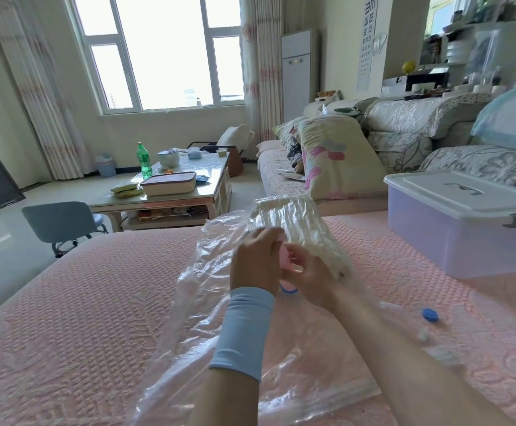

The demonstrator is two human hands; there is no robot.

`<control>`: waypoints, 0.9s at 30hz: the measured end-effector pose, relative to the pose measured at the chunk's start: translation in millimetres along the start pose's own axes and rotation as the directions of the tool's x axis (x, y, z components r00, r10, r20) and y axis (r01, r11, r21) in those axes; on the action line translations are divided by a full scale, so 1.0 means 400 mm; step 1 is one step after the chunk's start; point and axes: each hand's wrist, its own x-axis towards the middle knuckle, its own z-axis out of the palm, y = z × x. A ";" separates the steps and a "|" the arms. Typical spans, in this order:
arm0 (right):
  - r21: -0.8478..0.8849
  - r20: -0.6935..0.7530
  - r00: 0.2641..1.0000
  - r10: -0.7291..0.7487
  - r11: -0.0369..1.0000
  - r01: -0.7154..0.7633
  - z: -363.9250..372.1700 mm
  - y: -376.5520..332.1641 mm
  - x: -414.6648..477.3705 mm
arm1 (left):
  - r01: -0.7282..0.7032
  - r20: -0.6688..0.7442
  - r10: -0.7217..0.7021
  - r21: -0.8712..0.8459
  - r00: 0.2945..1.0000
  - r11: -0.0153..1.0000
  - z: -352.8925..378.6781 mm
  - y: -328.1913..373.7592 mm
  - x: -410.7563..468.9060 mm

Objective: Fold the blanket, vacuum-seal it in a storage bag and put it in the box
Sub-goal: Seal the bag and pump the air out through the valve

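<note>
The folded blanket (299, 229) is already lying inside the clear storage bag (207, 302), which is spreading across the pink bed (81, 287), with the bundle at the far end and the slack plastic trailing towards the near edge. Both hands are meeting over the blue valve ring (289, 289), just near of the bundle. The left hand (255, 259) is wrapping its fingers round a pink piece (284, 256) standing over the valve, and the right hand (312, 281) is curling its fingers onto the same piece from the right, probably steadying it so that it is sealing against the valve; motion blur is hiding what the piece is. A blue cap (430, 315) is lying loose on the bed to the right, apparently taken off to open the valve and staying within reach for closing it. The plastic is clinging in ridges around the blanket, so air removal seems to be well along. The box (453, 241) is waiting at the far right with its white lid (453, 192) on, well apart from the bag
</note>
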 end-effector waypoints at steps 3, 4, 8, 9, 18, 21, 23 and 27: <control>-0.015 -0.006 1.000 -0.012 1.000 0.012 -0.007 0.005 0.009 | -0.195 -0.301 0.194 0.028 0.934 0.980 -0.063 0.047 0.048; -0.021 0.000 1.000 -0.010 1.000 0.010 -0.008 0.009 0.011 | -0.237 -0.388 0.235 0.044 0.891 0.971 -0.081 0.056 0.062; -0.025 0.011 1.000 -0.013 1.000 0.013 -0.001 0.012 0.011 | -0.256 -0.450 0.244 0.035 0.859 0.966 -0.064 0.037 0.054; -0.023 0.003 1.000 -0.018 1.000 0.018 0.000 0.011 0.010 | -0.220 -0.361 0.214 0.024 0.908 0.975 -0.042 0.025 0.035; -0.014 -0.001 1.000 -0.014 1.000 0.014 -0.006 0.007 0.004 | -0.177 -0.212 0.170 -0.013 0.962 0.984 -0.048 0.027 0.029; -0.029 0.008 1.000 -0.013 0.999 0.013 -0.007 0.013 0.010 | -0.301 -0.484 0.277 0.030 0.830 0.953 -0.094 0.050 0.063; -0.036 0.016 1.000 -0.005 0.999 0.006 -0.001 0.014 0.010 | -0.281 -0.495 0.253 0.019 0.831 0.959 -0.084 0.039 0.058; -0.027 0.012 1.000 -0.002 1.000 0.003 0.001 0.008 0.005 | -0.061 -0.041 0.063 0.048 0.997 0.997 -0.008 -0.003 -0.002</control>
